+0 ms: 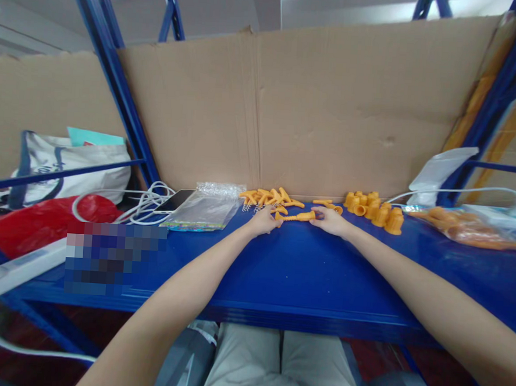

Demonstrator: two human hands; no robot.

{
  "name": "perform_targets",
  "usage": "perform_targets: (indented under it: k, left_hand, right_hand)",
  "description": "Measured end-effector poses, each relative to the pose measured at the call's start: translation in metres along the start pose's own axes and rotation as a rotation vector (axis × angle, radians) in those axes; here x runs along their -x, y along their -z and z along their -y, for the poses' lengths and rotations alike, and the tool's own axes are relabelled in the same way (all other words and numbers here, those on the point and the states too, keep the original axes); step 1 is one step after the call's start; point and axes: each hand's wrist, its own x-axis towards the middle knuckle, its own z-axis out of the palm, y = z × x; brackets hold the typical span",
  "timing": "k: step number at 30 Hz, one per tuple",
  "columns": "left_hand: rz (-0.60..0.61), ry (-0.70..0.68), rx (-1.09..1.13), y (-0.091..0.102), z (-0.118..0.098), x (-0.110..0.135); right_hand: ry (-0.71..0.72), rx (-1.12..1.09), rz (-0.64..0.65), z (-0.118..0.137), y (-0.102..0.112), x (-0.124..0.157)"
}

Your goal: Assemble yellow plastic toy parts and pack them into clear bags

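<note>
An orange plastic rod-like part (298, 217), slim with a thicker right portion, lies level between my two hands just above the blue tabletop. My left hand (263, 221) is closed at its left end, where a small wider piece shows by the fingertips. The fingers of my right hand (328, 220) pinch its right end. Behind my left hand is a pile of orange branched pieces (266, 196) with small metal chains. A few more orange pieces (326, 203) lie behind my right hand. Several orange bell-shaped cups (381, 212) stand to its right.
Left of the pile are clear plastic bags (207, 210), a dark phone (176, 201) and coiled white cables (146, 201). A clear bag of orange parts (474, 225) lies at the right. A cardboard sheet (324, 104) closes off the back of the blue table (288, 276).
</note>
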Motion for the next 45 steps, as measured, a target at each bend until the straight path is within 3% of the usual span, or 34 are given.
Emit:
perform_targets:
  k: [8, 12, 15, 24, 29, 36, 39, 45]
  left_hand:
    - [0.01, 0.187, 0.277, 0.005, 0.002, -0.005]
    - [0.107, 0.217, 0.525, 0.007, 0.004, -0.007]
    - [0.116, 0.233, 0.594, 0.007, 0.006, -0.008]
    - [0.059, 0.207, 0.615, 0.007, 0.008, -0.008]
    - [0.173, 0.115, 0.578, 0.01, 0.009, -0.009]
    - [0.165, 0.082, 0.607, 0.009, 0.006, -0.006]
    - [0.167, 0.087, 0.568, 0.006, 0.008, -0.007]
    - [0.091, -0.017, 0.411, 0.0, 0.013, -0.014]
  right_hand:
    - [0.07, -0.093, 0.051, -0.012, 0.003, -0.004]
    - [0.06, -0.178, 0.066, -0.014, 0.005, -0.004]
    - [0.036, -0.231, 0.075, -0.015, 0.007, -0.004]
    - [0.002, -0.316, 0.094, -0.013, 0.007, -0.002]
    - [-0.047, -0.358, 0.115, -0.012, 0.014, 0.0]
    - [-0.037, -0.396, 0.121, -0.008, 0.016, 0.002]
    - [-0.014, -0.397, 0.093, -0.008, 0.016, 0.002]
    - [-0.048, -0.456, 0.159, -0.003, 0.017, 0.005]
